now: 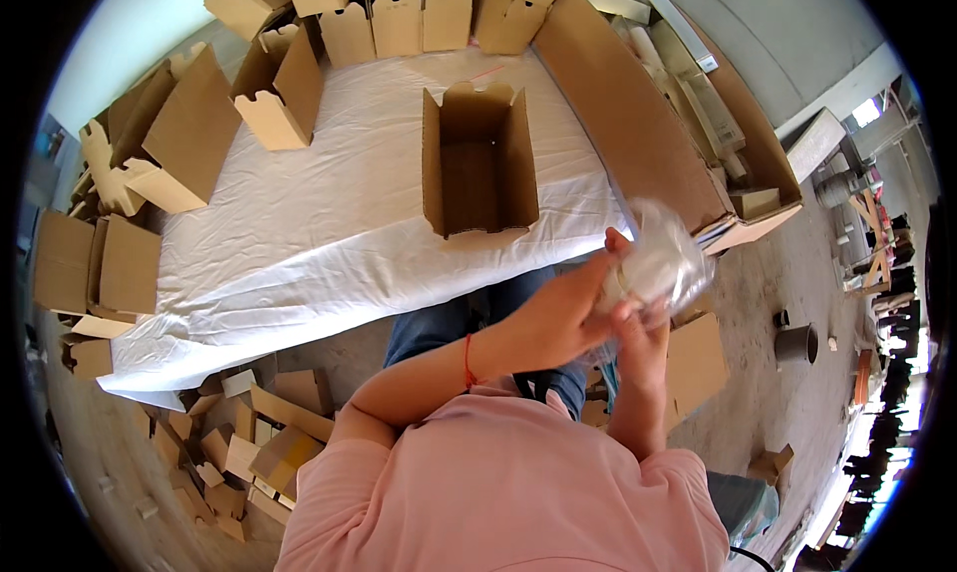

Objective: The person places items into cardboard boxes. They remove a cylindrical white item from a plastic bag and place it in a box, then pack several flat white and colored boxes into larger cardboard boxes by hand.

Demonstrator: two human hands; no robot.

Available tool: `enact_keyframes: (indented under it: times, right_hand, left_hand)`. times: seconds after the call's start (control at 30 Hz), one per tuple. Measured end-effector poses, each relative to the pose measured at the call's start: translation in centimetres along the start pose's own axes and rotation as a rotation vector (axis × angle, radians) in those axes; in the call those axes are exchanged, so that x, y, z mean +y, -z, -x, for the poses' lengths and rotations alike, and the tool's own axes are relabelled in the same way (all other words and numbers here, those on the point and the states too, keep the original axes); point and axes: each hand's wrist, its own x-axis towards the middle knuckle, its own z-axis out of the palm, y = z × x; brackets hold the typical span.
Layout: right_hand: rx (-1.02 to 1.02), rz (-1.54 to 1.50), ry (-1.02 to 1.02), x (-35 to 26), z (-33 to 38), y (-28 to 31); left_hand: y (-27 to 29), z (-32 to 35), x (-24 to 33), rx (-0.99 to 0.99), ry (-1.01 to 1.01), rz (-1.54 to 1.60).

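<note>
To the right of my body, past the table's front edge, I hold a clear plastic-wrapped bundle (666, 263). It is shiny and whitish, and what is inside cannot be made out. My left hand (578, 308), with a red cord at its wrist, reaches across and grips the bundle from its left side. Below it, my right hand (640, 348) closes on the bundle's lower end. Some fingers of both hands are hidden or blurred. An open cardboard box (482, 178) stands upright on the table to the left of the bundle; its inside looks brown and bare.
A white cloth (349, 163) covers the table. Several small open boxes (271, 89) line its left and far edges. A long carton (638, 104) holding pale pieces stands along the right. Cardboard scraps (234, 452) litter the floor at lower left; a dark cylinder (796, 344) lies at right.
</note>
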Motion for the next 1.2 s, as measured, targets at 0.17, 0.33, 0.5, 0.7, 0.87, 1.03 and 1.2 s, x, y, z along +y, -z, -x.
enact_keyframes:
  times: [0.17, 0.33, 0.5, 0.7, 0.87, 1.03, 1.2]
  right_hand:
    - [0.145, -0.160, -0.012, 0.4, -1.4, 0.0]
    - [0.091, -0.163, 0.002, 0.4, -2.5, -0.5]
    - [-0.128, 0.066, -0.072, 2.0, -0.9, -1.8]
    - [-0.123, 0.129, -0.166, -0.5, -2.4, -2.0]
    - [-0.213, 0.346, 0.010, -3.6, -9.0, -3.6]
    - [-0.516, 0.438, -0.349, -2.3, -14.9, -6.6]
    - [-0.554, 0.542, -0.641, 2.0, -18.0, -8.4]
  left_hand:
    - [1.3, 1.0, 0.4, -0.241, 0.331, 0.030]
    - [0.9, 2.8, -1.2, -0.211, 0.394, 0.160]
    - [1.3, 2.3, -0.3, 0.054, 0.231, 0.141]
    - [2.4, 3.1, 1.1, -0.002, 0.207, -0.062]
    - [7.1, 5.5, -0.3, 0.622, -0.150, -0.433]
    - [9.6, 4.8, -2.9, 0.695, 0.017, -0.376]
    - [9.8, 3.4, -4.8, 0.567, 0.044, -0.459]
